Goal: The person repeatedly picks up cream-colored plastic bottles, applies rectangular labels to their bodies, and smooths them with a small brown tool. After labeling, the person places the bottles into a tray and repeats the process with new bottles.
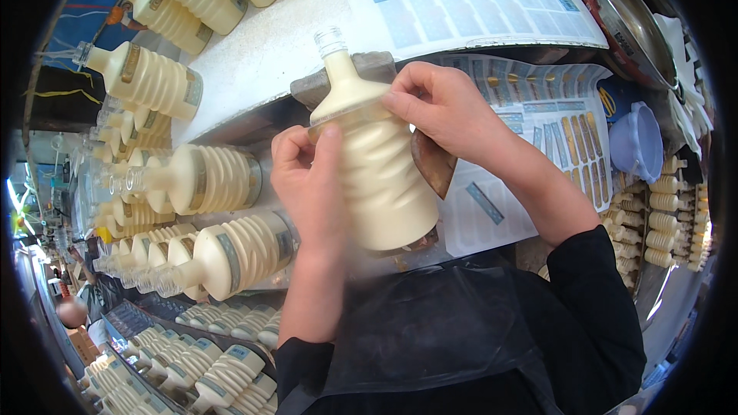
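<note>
A cream-coloured bottle (388, 177) with a wavy, ridged body and a clear glass mouth lies before me, its neck pointing away. My left hand (307, 177) is closed at the bottle's left shoulder, thumb pressed on it beside a small brownish-gold patch. At the right shoulder, my right hand (442, 107) pinches thumb and forefinger against the surface. A thin edge line crosses the shoulder between both hands; whether it is a strip or a seam I cannot tell. Under the neck is a grey block (307, 90), and a brown curved piece (433, 163) stands against the bottle's right side.
Label sheets (530, 119) lie to the right, with more label sheets (461, 0) on the white table (284, 50). A single blue label (485, 203) rests on backing paper. Labelled bottles (223, 180) crowd the left. A purple bucket (636, 142) and metal pan (626, 15) are at right.
</note>
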The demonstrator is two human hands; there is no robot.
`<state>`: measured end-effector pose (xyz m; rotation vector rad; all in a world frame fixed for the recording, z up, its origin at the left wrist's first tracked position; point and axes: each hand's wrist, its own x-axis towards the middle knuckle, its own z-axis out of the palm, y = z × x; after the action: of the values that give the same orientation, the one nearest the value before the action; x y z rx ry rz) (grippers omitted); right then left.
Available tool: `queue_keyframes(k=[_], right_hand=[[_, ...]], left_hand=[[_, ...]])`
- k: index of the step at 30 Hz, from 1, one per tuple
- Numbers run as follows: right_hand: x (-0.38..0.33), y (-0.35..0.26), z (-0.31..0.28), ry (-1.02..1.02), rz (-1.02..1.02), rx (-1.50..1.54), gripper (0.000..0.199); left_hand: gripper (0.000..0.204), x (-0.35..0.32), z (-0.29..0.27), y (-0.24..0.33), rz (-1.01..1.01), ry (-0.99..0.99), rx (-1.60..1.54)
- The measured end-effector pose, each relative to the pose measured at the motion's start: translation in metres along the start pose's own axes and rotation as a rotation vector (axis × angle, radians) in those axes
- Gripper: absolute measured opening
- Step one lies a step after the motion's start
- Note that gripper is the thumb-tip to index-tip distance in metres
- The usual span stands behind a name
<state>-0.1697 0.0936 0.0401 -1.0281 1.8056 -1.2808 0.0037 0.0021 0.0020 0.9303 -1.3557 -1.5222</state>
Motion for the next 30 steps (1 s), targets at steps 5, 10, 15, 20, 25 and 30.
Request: queue_keyframes(k=[5,10,15,20,25,30], right_hand=[[0.0026,0.0052,0.0014,0.037,-0.029,-0.001,0.027],[0.0015,0.0055,0.0038,0.065,-0.061,-0.042,0.027],[-0.0008,0.003,0.0041,0.071,-0.076,-0.067,0.023],[-0.0003,0.0061,0.0055,0.071,-0.096,-0.069,0.021],[-0.0009,0.0033,0.005,0.07,-0.062,-0.039,0.021],[0.0004,0.0097,0.0072,0.085,-0.116,-0.039,0.018]], left_hand=[[0.02,-0.0001,0.0018,0.0033,-0.007,-0.006,-0.007],[0.013,0.0,-0.0004,0.0,0.012,-0.01,-0.021],[0.011,-0.0012,0.0003,0.0017,0.003,-0.008,-0.049],[0.012,-0.001,-0.0002,-0.0007,0.001,-0.008,-0.084],[0.012,-0.0013,0.0006,0.0005,-0.001,-0.001,-0.084],[0.013,-0.0016,-0.0001,0.0,-0.007,0.001,-0.088]])
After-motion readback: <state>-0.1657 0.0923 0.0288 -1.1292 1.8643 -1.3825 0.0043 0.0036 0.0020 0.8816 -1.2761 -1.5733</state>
